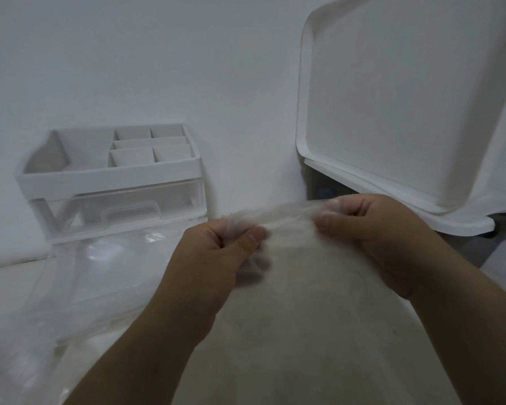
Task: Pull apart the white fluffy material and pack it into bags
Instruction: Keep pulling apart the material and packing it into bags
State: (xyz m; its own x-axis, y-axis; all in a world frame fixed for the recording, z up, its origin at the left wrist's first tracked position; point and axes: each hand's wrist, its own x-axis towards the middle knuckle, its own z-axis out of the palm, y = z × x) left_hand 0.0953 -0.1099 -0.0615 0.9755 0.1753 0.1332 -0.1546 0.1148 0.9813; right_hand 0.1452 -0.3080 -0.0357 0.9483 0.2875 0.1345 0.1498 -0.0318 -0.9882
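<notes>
1. Far left, low: clear plastic bags (100,276) lie slack on the work surface, blurred. We cannot tell whether any of them is open.
2. Behind the bags, against the wall: a white desk organiser (108,171) with divided top compartments and a clear drawer below.
3. The left hand (216,258) has its fingers curled, with thumb and forefinger pinching the left end of the white fluffy material (292,226). Its lower fingers are smeared by motion.
4. The material spans the gap between the two hands as a thin, wispy band. Its long axis runs left to right and rises slightly toward the right.
5. Below the band a pale sheet falls toward us between the forearms. We judge it to be more of the same material, though the blur leaves that unsure.
6. The right hand (371,229) is curled in the same way, pinching the right end a little higher and farther from us than the left.
7. Far right: a white tray (392,97) leans upright against the wall, clear of both hands.
8. Judgement: the pull goes along the band's axis, with the hands moving apart sideways. The bags lie left of the material, so the left hand is nearer for packing.
</notes>
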